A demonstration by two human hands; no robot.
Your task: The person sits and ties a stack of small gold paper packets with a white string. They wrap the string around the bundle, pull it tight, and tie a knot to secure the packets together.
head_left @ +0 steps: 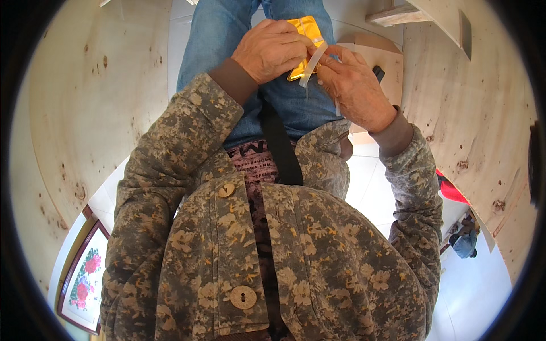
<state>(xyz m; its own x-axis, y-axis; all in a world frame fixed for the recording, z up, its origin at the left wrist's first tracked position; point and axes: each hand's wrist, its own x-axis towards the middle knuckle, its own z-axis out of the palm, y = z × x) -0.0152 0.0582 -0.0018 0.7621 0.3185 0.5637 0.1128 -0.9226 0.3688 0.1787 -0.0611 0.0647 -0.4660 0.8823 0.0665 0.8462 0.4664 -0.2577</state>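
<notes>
i am working over my lap, where my jeans (213, 42) are lying beneath both hands, and doing this well, i judge, is about having my thighs steady underneath. the gold packet (307, 27) is sitting between my hands, above the jeans; whether it is resting on the denim i cannot tell. it is tilting a little and looking thin and shiny, so i think it is calling for a firm but gentle hold, since hard squeezing would likely be creasing it. the pale strip (310, 68) is slanting across the packet's right side, its lower end hanging loose. as i judge it, handling it well means guiding it flat and evenly along its own line, minding that the loose end is not twisting or catching.

my left hand (272, 51) is gripping the packet's left side, fingers bent and lying close together over its face. my right hand (355, 85) is curling in from the other side, nearly closed, its thumb and fingertips apparently pinching the strip; my own fingers are hiding the exact contact, so i cannot tell whether they are also touching the gold.
</notes>
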